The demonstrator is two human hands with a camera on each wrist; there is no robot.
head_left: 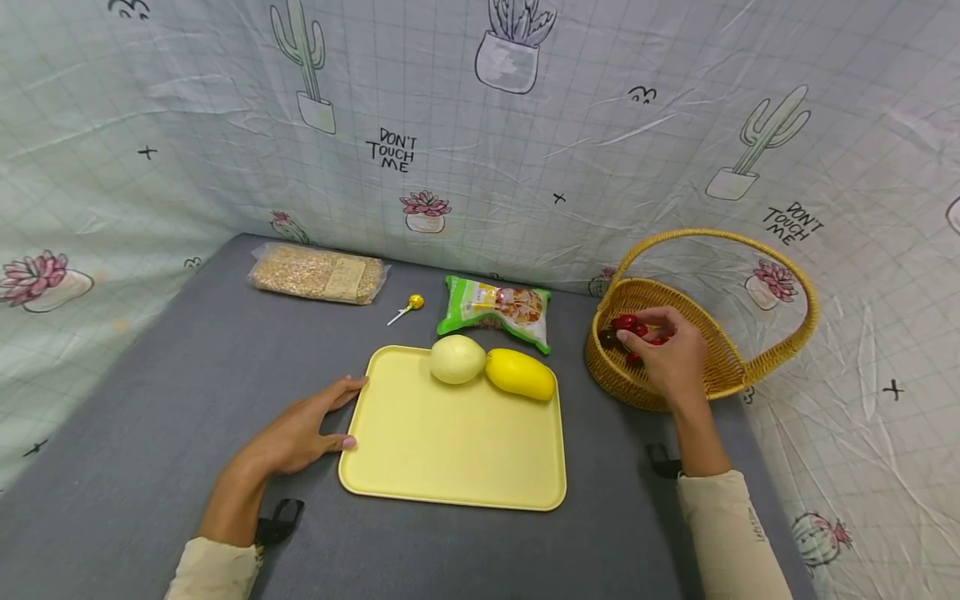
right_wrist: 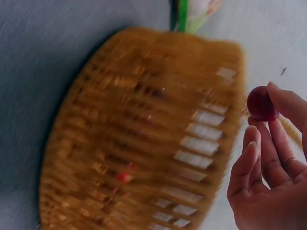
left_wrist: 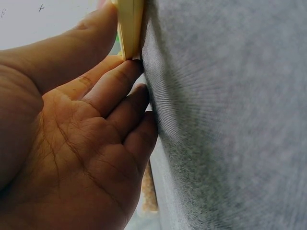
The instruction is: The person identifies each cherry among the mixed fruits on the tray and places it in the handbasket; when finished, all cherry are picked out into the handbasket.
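My right hand (head_left: 675, 350) pinches a dark red cherry (right_wrist: 262, 104) between thumb and fingertips, above the near-left part of a wicker basket (head_left: 720, 379). More dark red and red fruit (head_left: 634, 359) lies inside the basket, partly hidden by the hand. At the left edge of a pale yellow tray (head_left: 450, 450) rests my left hand (head_left: 300, 429), thumb tip on the rim and fingers spread against the side and the tabletop. Along the tray's far side lie a pale green-yellow round fruit (head_left: 457, 360) and a bright yellow oblong fruit (head_left: 520, 374).
Behind the tray lie a green-edged snack packet (head_left: 495, 308) and a yellow lollipop (head_left: 415, 302). A clear bag of grains (head_left: 318, 273) lies at the back left. The basket's tall handle (head_left: 810, 317) arches up beside my right hand. A printed cloth (head_left: 465, 167) hangs behind the table.
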